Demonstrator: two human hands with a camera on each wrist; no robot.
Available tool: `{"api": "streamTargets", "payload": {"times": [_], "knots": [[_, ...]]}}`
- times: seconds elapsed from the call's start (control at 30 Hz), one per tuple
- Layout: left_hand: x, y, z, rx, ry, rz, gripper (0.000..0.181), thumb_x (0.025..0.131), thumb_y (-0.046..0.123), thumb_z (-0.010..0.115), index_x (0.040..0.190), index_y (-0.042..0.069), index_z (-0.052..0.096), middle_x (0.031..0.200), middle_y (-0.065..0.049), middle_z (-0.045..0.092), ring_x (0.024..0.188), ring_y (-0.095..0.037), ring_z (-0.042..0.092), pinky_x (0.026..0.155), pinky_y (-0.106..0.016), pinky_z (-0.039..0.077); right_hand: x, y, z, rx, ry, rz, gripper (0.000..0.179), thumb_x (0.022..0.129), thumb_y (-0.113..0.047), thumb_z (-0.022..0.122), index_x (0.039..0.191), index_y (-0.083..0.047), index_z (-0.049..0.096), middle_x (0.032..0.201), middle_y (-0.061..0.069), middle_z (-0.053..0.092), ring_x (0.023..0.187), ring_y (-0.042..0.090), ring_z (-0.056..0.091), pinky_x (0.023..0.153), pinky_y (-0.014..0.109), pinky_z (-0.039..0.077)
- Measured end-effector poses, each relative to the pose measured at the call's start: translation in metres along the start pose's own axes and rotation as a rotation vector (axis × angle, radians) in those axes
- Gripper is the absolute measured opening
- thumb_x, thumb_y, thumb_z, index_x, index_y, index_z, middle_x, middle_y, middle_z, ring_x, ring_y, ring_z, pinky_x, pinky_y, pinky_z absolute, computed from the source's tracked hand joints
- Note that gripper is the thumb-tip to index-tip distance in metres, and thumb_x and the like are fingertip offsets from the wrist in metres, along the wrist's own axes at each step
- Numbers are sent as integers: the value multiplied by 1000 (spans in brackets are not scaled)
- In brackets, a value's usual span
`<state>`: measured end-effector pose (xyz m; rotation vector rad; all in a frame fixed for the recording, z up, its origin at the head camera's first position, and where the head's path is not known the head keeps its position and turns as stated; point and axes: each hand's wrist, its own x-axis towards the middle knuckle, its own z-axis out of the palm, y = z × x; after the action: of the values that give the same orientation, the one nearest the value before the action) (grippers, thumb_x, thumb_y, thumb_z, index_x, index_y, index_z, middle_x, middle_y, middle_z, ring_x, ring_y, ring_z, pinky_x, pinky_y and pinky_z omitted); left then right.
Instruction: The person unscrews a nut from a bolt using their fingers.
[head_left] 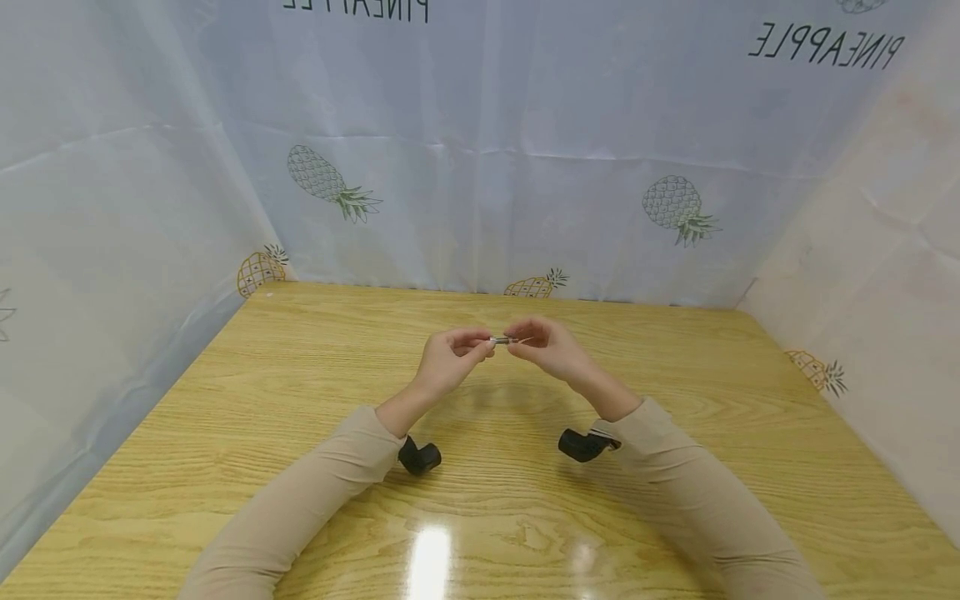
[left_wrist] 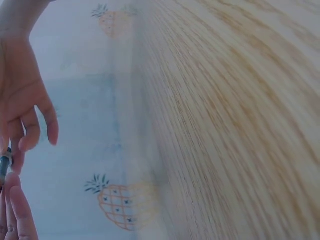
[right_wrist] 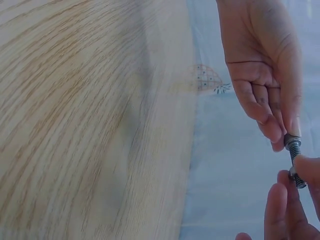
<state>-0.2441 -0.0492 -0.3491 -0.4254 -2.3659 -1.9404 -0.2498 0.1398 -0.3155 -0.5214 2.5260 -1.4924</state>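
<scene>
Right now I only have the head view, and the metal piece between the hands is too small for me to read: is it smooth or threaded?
Observer: Threaded; the right wrist view shows ridges along the bolt.
Operator: Is anything fitted on it near the right hand?
Observer: Yes, what looks like a nut sits on it, by the right fingertips.
Operator: Right at the very end?
Observer: No, a short stretch of thread shows beyond it.
</scene>
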Motion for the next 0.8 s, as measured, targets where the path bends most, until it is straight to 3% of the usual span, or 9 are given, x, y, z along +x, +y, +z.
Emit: {"api": "streamTargets", "payload": {"times": [0.17, 0.3, 0.4, 0.57, 0.8], "knots": [[0, 1, 0, -7, 0, -16, 27, 90, 17, 63, 110, 0, 66, 100, -20, 70, 94, -30, 68, 78, -28, 55, 1, 0, 0, 15, -21, 21, 40, 93, -22, 57, 129, -4, 51, 123, 20, 58, 110, 35, 57, 96, 51, 46], [0, 3, 0, -6, -4, -36, 27, 90, 16, 62, 111, -1, 66, 102, -21, 69, 94, -28, 68, 81, -31, 55, 1, 0, 0, -13, -39, 66, 40, 97, -32, 51, 125, -4, 55, 114, 20, 64, 105, 35, 59, 97, 53, 43], [-5, 13, -1, -1, -6, -35, 27, 91, 13, 61, 111, -3, 65, 102, -24, 68, 94, -29, 68, 81, -32, 55, 1, 0, 1, -12, -31, 80, 37, 97, -30, 50, 121, -4, 58, 112, 19, 65, 103, 34, 60, 97, 52, 44], [-15, 30, -2, 6, -5, -27, 25, 91, 10, 59, 110, -5, 65, 100, -25, 68, 91, -27, 68, 82, -35, 55, 1, 1, 2, 3, -8, 28, 31, 93, -18, 57, 121, -4, 57, 119, 18, 60, 110, 34, 57, 95, 48, 47], [-17, 33, -3, -7, -9, -24, 25, 91, 10, 59, 111, -5, 65, 101, -25, 68, 91, -27, 68, 83, -38, 55, 2, 1, 0, 1, 10, 32, 38, 93, -24, 58, 127, -6, 52, 123, 19, 59, 111, 35, 56, 95, 49, 47]]}}
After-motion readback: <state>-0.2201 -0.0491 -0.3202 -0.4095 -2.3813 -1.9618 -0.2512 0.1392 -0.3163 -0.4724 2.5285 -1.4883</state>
